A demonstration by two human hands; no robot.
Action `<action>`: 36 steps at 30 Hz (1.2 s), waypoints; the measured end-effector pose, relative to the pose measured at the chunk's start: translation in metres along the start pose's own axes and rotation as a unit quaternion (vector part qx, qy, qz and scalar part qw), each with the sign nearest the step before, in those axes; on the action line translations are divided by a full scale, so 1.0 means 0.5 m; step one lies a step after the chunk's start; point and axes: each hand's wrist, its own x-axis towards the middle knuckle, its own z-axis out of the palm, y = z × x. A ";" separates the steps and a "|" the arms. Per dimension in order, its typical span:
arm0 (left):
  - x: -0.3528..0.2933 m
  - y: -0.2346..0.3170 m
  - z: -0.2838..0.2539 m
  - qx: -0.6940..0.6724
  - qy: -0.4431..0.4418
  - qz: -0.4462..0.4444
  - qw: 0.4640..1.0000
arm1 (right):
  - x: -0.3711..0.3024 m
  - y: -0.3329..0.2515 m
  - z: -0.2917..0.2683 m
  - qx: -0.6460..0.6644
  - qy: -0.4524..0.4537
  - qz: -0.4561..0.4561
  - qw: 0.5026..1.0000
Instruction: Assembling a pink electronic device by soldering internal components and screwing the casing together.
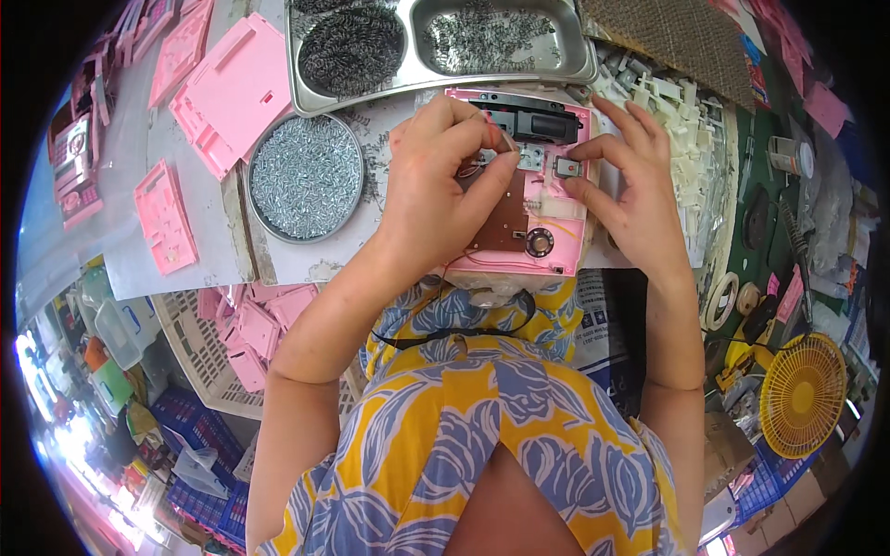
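Fitting small parts into the open pink casing (556, 199) lying on the worktop (306, 259) before the person, left hand (445, 176) pinching a tiny piece over the brown circuit board (505, 222), right hand (630, 185) fingers pressed on a small grey square part (567, 168); next probably needs precise seating.

Single head cam, fisheye, worn on my head, facing steeply down over my chest onto workbench (306, 264). Close range: my left hand (443, 176) and right hand (627, 181) sit upper-centre. Edges bend twd rim; no 2nd view
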 end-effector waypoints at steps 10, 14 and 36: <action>0.039 0.004 -0.018 -0.008 -0.041 0.047 0.998 | 0.035 -0.046 0.059 0.025 0.052 -0.087 0.994; 0.026 0.008 -0.027 0.033 -0.069 0.051 0.996 | 0.020 -0.029 0.058 0.072 0.066 -0.067 0.993; -0.022 0.095 -0.002 0.024 0.027 0.070 0.997 | -0.009 -0.028 -0.009 0.060 0.097 -0.101 0.988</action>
